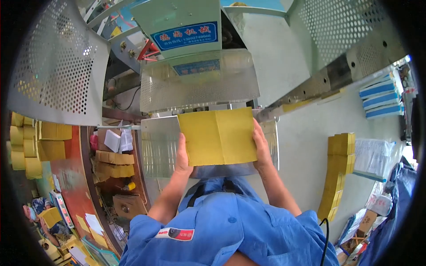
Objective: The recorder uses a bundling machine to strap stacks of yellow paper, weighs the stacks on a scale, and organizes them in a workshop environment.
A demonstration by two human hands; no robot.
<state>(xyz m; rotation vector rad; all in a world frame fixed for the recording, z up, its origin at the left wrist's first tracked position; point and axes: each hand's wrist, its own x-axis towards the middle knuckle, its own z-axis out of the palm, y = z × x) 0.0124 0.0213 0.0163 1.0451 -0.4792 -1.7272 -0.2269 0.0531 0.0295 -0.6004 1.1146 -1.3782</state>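
Between my two hands is a rectangular piece of yellow paper with a crease down its middle. My left hand grips its left edge, thumb along the side, and my right hand grips the right edge. Whether it is one sheet or a stack, I cannot tell. The fingers behind the paper are hidden. It is held above a shiny metal tray, just in front of a machine with a clear, curved guard.
Perforated metal panels flank the machine. On the right stands a long row of yellow paper stacks beside a plastic-wrapped bundle. To the left, more yellow stacks sit by a red-brown table, and a shelf holds cardboard pieces.
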